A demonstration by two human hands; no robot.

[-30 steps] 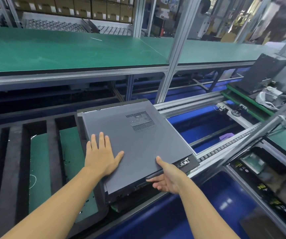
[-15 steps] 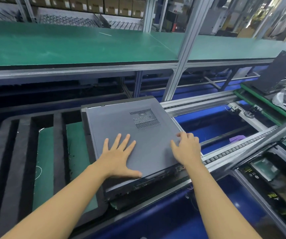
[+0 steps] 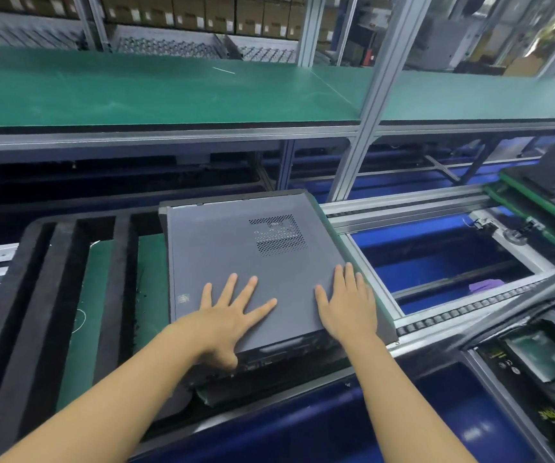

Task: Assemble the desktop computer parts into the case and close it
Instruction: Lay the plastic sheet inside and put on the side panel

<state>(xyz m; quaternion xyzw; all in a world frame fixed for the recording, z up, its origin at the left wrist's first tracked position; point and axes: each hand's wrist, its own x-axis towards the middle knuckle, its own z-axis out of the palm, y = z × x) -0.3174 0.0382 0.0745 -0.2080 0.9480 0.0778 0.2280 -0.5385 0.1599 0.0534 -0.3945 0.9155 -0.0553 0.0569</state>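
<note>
While both the left hand (image 3: 227, 314) and right hand (image 3: 349, 304) press flat, fingers spread, the grey vented case (image 3: 252, 259) lies closed

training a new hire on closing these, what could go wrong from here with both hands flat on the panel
1. The left hand and right hand both press near the close end of the side panel, so it could seat unevenly on the case, far edge proud.
2. The left hand's thumb hangs over the panel's near edge and might get pinched if the panel slides.

No legible text (box labels (image 3: 169, 19) blurred).
</note>
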